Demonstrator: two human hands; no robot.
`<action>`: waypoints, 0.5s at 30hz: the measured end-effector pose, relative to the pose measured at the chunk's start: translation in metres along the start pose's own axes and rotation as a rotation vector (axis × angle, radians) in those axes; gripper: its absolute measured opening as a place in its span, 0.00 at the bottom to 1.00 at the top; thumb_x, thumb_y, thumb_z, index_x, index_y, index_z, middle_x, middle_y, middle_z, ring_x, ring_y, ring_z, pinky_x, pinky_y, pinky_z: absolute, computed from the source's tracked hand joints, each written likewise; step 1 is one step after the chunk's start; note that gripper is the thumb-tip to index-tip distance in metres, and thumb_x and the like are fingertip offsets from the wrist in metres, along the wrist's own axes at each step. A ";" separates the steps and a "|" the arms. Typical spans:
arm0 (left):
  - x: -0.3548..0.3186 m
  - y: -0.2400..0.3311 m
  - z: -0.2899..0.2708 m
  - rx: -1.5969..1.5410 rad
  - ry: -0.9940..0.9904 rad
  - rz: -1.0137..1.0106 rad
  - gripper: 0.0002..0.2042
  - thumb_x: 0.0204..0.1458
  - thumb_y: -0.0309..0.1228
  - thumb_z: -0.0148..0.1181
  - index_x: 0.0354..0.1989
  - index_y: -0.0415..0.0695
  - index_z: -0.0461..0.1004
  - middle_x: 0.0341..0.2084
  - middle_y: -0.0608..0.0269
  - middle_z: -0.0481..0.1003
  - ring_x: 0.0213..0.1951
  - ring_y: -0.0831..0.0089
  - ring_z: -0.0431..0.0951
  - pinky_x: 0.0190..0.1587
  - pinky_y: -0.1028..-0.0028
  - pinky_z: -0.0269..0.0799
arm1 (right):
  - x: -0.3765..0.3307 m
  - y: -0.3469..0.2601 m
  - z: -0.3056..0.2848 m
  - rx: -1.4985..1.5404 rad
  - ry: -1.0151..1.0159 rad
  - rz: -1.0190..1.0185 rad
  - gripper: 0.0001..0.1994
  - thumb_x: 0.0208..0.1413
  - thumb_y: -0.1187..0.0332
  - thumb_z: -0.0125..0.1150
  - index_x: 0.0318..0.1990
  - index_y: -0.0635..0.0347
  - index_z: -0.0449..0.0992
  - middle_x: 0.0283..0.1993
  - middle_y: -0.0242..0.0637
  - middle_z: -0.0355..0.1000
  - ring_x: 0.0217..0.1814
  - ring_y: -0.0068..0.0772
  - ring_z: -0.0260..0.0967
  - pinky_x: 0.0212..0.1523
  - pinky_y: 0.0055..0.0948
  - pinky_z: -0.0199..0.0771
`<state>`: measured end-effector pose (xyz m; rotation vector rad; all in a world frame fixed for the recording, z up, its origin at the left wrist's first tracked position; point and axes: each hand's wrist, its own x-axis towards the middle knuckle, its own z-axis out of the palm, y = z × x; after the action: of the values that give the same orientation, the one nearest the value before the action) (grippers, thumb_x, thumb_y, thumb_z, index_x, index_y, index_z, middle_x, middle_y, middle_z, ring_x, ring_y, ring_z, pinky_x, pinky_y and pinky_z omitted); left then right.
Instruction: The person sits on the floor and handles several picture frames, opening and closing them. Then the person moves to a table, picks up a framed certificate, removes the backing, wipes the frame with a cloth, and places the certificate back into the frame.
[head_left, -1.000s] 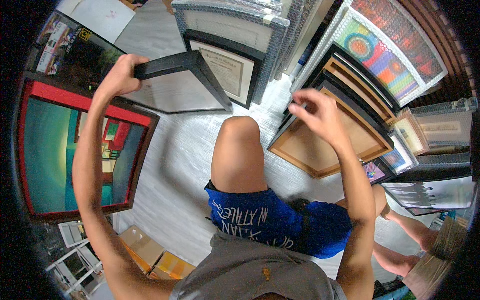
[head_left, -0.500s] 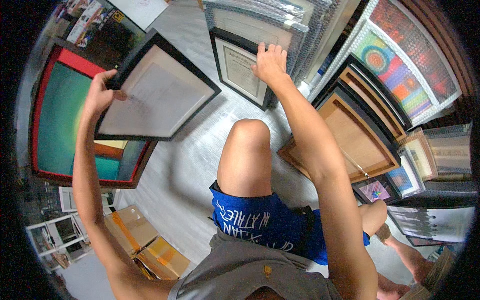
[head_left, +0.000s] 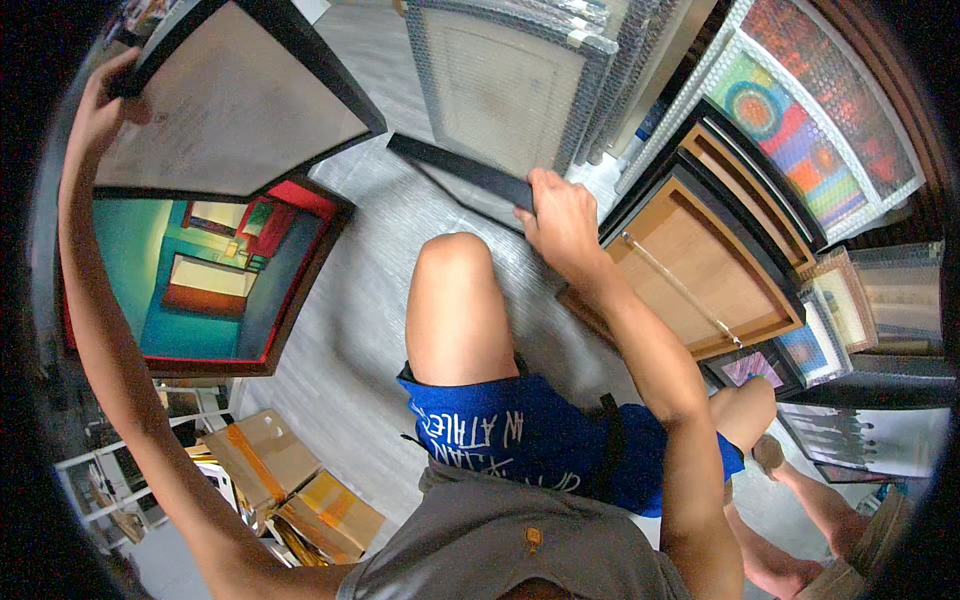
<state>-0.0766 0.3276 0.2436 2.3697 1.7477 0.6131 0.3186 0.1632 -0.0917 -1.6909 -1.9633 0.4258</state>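
Note:
My left hand [head_left: 100, 112] grips the edge of a black picture frame [head_left: 235, 105] with a pale, faintly printed sheet inside, held up at the upper left. Below and partly behind it is a painting of a room [head_left: 225, 285] with a red inner border and dark outer frame. My right hand [head_left: 562, 222] is closed on the corner of a second black frame [head_left: 465, 178], tilted so that mostly its thick edge shows. Its printed face is now largely hidden. Just beyond stands a frame in bubble wrap [head_left: 500, 80].
Brown-backed frames [head_left: 700, 265] lean together at the right, beside a wrapped colourful picture [head_left: 780, 130]. Smaller frames [head_left: 840, 305] stand farther right. Open cardboard boxes [head_left: 265, 465] sit lower left on the grey floor [head_left: 345, 385]. Another person's legs [head_left: 810, 520] show lower right.
My left hand has moved up and left with its frame, uncovering more of the painting. My right hand has pulled the second frame away from the wrapped ones, nearer me, and tipped it.

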 end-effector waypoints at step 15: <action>0.101 0.017 0.263 0.300 -0.179 0.740 0.28 0.26 0.18 0.56 0.45 0.41 0.71 0.37 0.51 0.73 0.43 0.57 0.71 0.49 0.66 0.65 | -0.039 -0.012 0.013 0.159 0.084 -0.090 0.18 0.37 0.67 0.67 0.36 0.59 0.67 0.30 0.41 0.68 0.33 0.44 0.68 0.35 0.37 0.64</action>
<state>0.0675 0.4517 0.0353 3.1620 0.9012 0.1903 0.3053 0.1241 -0.1023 -1.4917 -1.8847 0.4580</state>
